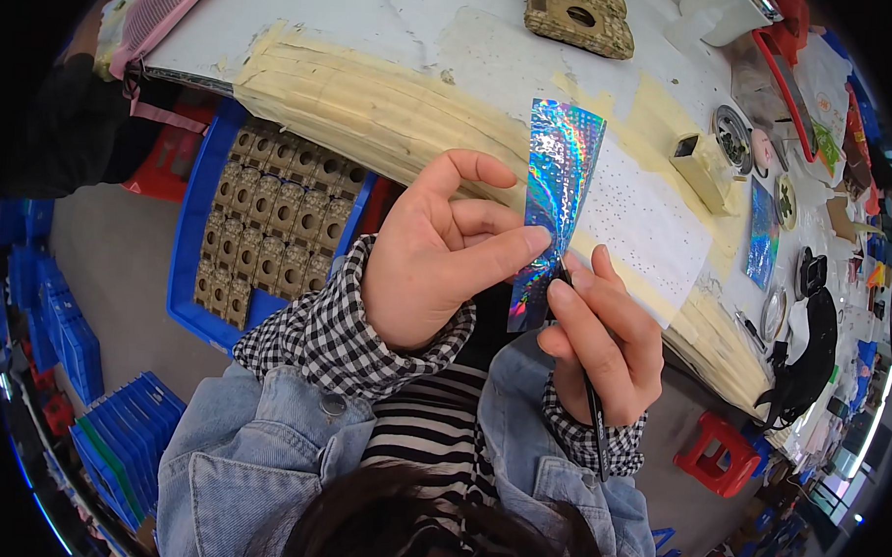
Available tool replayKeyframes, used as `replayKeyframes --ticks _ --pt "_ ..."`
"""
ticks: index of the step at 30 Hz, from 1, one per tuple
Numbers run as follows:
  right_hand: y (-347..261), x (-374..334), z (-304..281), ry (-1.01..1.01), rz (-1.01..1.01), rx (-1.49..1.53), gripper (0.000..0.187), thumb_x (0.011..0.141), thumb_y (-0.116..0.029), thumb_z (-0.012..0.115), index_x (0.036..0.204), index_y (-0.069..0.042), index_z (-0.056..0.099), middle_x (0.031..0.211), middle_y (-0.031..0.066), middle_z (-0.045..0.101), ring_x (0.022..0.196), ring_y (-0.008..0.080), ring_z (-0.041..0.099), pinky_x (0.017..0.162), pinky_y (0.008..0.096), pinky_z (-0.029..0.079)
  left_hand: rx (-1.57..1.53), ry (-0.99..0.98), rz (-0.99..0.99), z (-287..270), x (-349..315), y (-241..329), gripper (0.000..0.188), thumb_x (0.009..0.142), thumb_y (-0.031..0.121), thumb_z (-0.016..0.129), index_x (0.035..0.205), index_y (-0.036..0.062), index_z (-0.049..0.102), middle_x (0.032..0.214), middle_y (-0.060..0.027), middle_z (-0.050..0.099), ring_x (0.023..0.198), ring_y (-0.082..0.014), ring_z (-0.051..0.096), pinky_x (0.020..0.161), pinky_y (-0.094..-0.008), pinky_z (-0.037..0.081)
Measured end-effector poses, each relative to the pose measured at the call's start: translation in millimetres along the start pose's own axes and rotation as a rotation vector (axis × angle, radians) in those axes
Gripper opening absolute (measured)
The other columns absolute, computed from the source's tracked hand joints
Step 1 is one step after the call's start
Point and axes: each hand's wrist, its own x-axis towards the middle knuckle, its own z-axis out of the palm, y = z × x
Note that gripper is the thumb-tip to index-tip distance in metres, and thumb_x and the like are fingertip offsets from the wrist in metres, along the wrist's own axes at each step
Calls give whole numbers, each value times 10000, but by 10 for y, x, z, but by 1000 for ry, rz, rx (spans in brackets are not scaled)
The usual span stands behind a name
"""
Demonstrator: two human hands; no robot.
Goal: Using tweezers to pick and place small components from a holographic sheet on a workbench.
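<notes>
Two pinches met: the left hand point(432, 253) held the strip point(565, 170), the right hand point(609, 348) the tool point(596, 426) beside the left thumb point(526, 248). Light, steady pressure seemed best.

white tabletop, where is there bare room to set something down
The white tabletop is largely bare between the pink meshed object and brown camouflage panel. Its right side is crowded: yellow box, blue holographic sheet, black fabric.

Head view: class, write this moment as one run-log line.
left hand: holds shiny blue strip; right hand: holds black tool at strip; nearby: dotted white sheet
</notes>
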Motion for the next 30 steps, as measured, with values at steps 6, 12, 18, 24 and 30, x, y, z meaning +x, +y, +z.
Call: replayKeyframes --ticks 6,12,18,24,30 --pt "-22 17 -14 -18 38 17 339 730 -115 742 1040 -5 660 1031 128 585 987 275 636 921 444 500 -18 -4 -3 11 -1 20 411 829 -38 622 1150 4 369 913 -136 663 861 -142 641 752 -238 513" --pt "-75 78 -34 -36 106 33 335 727 -84 739 1047 -21 660 1013 119 596 983 272 636 918 449 502 10 12 37 -3 3 -11 413 824 -45 625 1145 -2 367 911 -126 665 857 -126 638 749 -230 508" --pt "-93 95 -26 -33 129 29 327 729 -82 738 1043 -28 662 995 116 604 974 269 640 907 445 510 36 21 39 -1 -11 -11 417 822 -39 630 1140 -3 362 908 -124 665 853 -126 639 750 -226 506" --pt "-57 50 -8 -20 87 18 338 725 -101 744 1040 -11 662 1002 123 597 971 275 643 907 438 511 5 27 -1 3 -13 10 412 827 -29 630 1139 0 363 900 -134 665 854 -138 640 757 -233 505" --pt "-31 34 -9 -21 66 34 345 724 -114 745 1041 -6 661 1017 129 587 983 288 639 913 440 505 -15 18 -28 -7 1 6 411 829 -25 630 1142 3 364 894 -132 665 850 -138 641 756 -237 505"
